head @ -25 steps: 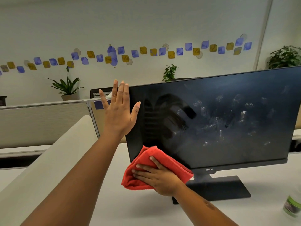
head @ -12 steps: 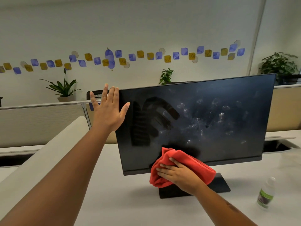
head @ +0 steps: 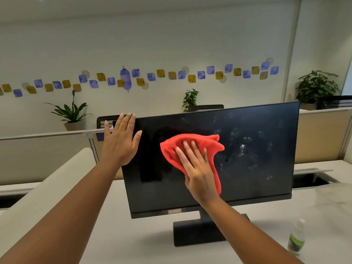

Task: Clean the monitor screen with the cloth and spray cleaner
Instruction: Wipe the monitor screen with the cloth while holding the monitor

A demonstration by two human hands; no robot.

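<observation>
We have one view only, worn on the head. It looks forward and slightly down, close to the monitor [head: 238, 149] on the surface [head: 133, 235], arms reaching in from below.

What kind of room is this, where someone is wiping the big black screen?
Most likely an office. A monitor stands on a white desk, low partition walls divide the workspaces, and an office chair's back shows behind the screen. Potted plants line the wall.
</observation>
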